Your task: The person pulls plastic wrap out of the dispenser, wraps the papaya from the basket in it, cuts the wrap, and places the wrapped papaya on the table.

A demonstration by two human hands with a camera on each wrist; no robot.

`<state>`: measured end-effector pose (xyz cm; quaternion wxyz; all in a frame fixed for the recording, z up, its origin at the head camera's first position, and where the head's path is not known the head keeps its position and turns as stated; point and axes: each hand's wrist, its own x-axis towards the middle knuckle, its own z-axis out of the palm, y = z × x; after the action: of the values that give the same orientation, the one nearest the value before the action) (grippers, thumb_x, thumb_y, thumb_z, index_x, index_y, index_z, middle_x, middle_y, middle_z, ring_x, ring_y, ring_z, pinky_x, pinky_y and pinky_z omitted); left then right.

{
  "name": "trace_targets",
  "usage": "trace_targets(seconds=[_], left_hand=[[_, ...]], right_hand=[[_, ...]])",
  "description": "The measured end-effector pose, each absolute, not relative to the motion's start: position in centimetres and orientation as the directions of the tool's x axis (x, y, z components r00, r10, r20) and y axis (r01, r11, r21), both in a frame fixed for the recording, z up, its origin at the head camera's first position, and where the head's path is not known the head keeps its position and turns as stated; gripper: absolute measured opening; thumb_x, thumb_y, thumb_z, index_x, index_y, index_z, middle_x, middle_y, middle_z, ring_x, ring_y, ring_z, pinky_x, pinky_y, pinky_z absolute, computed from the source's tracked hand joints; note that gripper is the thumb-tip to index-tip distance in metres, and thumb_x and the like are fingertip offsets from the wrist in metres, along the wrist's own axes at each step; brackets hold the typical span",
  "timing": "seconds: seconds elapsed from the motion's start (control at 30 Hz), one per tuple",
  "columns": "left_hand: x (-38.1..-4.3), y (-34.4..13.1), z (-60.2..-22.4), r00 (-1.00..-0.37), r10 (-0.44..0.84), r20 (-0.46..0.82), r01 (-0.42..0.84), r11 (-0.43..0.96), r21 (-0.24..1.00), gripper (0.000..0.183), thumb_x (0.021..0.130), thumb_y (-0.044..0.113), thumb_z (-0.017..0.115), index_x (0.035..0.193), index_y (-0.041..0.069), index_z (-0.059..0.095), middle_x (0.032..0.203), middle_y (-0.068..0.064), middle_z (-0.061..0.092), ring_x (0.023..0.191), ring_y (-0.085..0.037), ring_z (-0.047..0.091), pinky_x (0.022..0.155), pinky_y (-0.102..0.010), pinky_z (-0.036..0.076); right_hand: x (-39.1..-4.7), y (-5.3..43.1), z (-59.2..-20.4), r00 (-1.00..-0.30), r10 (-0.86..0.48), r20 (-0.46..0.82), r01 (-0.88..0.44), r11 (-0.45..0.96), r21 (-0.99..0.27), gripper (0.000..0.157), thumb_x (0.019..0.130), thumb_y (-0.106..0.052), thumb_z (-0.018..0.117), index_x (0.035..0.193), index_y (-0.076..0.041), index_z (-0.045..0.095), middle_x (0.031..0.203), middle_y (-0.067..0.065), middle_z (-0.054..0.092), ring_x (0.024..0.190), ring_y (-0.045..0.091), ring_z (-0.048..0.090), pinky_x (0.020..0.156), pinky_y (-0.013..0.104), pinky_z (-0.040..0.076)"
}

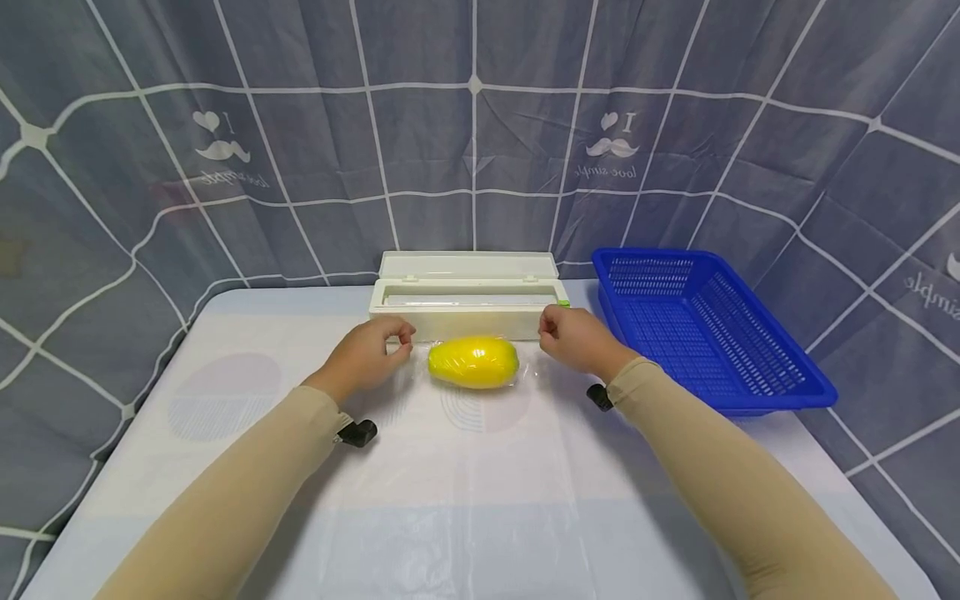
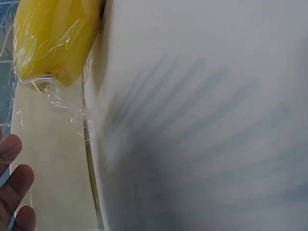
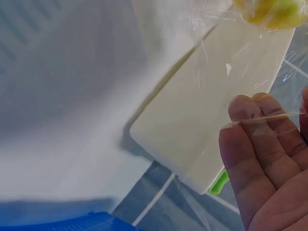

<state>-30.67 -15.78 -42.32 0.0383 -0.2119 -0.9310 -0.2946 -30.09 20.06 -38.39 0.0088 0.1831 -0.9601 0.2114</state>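
Observation:
An oblong yellow fruit (image 1: 473, 362), shaped like a papaya, lies in front of a white cling film dispenser (image 1: 468, 323). Crinkled, shiny cling film (image 2: 57, 98) covers it and spreads past its end. To the fruit's left, my left hand (image 1: 369, 354) has thumb and index finger brought together at the film's side. On the other side, my right hand (image 1: 579, 337) pinches the film beside the dispenser's right end. A taut film edge crosses the right fingers (image 3: 255, 139) in the right wrist view. The left thumb is hidden in the left wrist view.
The dispenser's lid (image 1: 468, 265) stands raised at the back, and a green piece (image 1: 564, 304) shows at its right end. A blue plastic basket (image 1: 697, 333) sits at the right edge of the table (image 1: 465, 533). Behind hangs a grey checked curtain (image 1: 420, 142).

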Motion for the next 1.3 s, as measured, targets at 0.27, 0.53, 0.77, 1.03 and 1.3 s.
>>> trace_targets(seconds=[0.27, 0.53, 0.77, 1.03, 1.3], left_hand=[[-28.3, -13.2, -41.6, -0.809, 0.562, 0.169, 0.579, 0.716, 0.391, 0.090, 0.077, 0.043, 0.093, 0.149, 0.010, 0.049, 0.165, -0.010, 0.043, 0.155, -0.034, 0.035, 0.124, -0.062, 0.022], [-28.1, -11.8, -41.6, -0.770, 0.610, 0.186, 0.638, 0.726, 0.258, 0.059, 0.085, 0.033, 0.090, 0.136, 0.014, 0.066, 0.139, 0.000, 0.070, 0.131, -0.020, 0.065, 0.121, -0.054, 0.028], [-28.0, -11.9, -41.9, -0.801, 0.561, 0.208, 0.598, 0.748, 0.287, 0.045, 0.088, 0.031, 0.087, 0.126, 0.012, 0.070, 0.120, -0.001, 0.078, 0.107, -0.019, 0.073, 0.117, -0.051, 0.036], [-28.4, -12.4, -42.4, -0.815, 0.530, 0.235, 0.580, 0.739, 0.344, 0.025, 0.094, 0.029, 0.082, 0.113, 0.014, 0.074, 0.115, 0.001, 0.079, 0.106, -0.027, 0.071, 0.110, -0.048, 0.046], [-28.5, -12.3, -42.7, -0.814, 0.527, 0.245, 0.581, 0.724, 0.372, 0.011, 0.098, 0.026, 0.076, 0.098, 0.016, 0.072, 0.124, -0.002, 0.076, 0.117, -0.026, 0.071, 0.108, -0.048, 0.051]], right_hand=[[-28.3, 20.4, -38.9, -0.922, -0.374, 0.103, -0.382, 0.825, -0.417, 0.003, 0.093, -0.012, 0.061, 0.091, -0.010, 0.062, 0.082, 0.002, 0.068, 0.072, 0.018, 0.056, 0.068, 0.031, 0.047], [-27.1, 20.7, -39.3, -0.909, -0.387, 0.154, -0.410, 0.767, -0.494, 0.005, 0.094, -0.007, 0.058, 0.094, -0.009, 0.062, 0.097, 0.009, 0.076, 0.082, 0.021, 0.064, 0.074, 0.034, 0.053], [-26.5, 21.1, -39.5, -0.888, -0.434, 0.151, -0.453, 0.773, -0.445, 0.003, 0.095, -0.007, 0.060, 0.096, -0.010, 0.061, 0.098, 0.009, 0.076, 0.092, 0.025, 0.069, 0.086, 0.044, 0.058], [-26.8, 18.1, -38.9, -0.850, -0.513, 0.118, -0.521, 0.788, -0.327, 0.052, 0.099, -0.021, 0.072, 0.144, -0.002, 0.057, 0.142, 0.019, 0.066, 0.133, 0.038, 0.062, 0.116, 0.054, 0.047], [-27.5, 16.5, -40.3, -0.832, -0.513, 0.211, -0.549, 0.815, -0.184, 0.008, 0.100, -0.012, 0.070, 0.101, -0.012, 0.078, 0.097, 0.001, 0.078, 0.090, 0.021, 0.072, 0.088, 0.039, 0.060]])
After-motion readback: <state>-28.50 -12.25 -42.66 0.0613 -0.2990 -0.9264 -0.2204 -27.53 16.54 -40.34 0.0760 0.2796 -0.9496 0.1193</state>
